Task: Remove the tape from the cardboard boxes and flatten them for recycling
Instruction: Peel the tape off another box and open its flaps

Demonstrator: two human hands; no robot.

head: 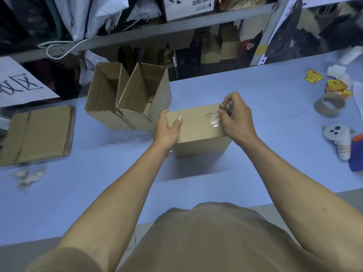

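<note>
Peeling clear tape [213, 119] off the closed box [198, 130], the right hand [238, 118] has its fingertips curled and pinched on a loosened end near the box's far right corner. The left hand [167, 130] grips the box's left end, thumb across the top face and fingers wrapped down the side. The box sits on the blue table [255, 91], in front of the person and just right of two open boxes [127, 97] that stand side by side. A flat stack [39, 134] of cardboard lies well apart at the left, with a small heap of scraps [28, 176] near it.

The main risk, as I judge it, is the tape tearing. Only a short, crumpled bit looks lifted, and a sharp or steep pull could snap it, leaving a strip stuck along the seam that must be picked up again. Pulling fast may also rip the paper face off the cardboard. Tape that folds back on itself can cling to the fingers and hinder the grip.

A second risk lies in the left hand: if its hold slackens while the right pulls, the light box may slide or tip toward the right, or lift off the table. It could knock the open boxes just beside it.

How far the tape runs down the far side is hidden.
</note>
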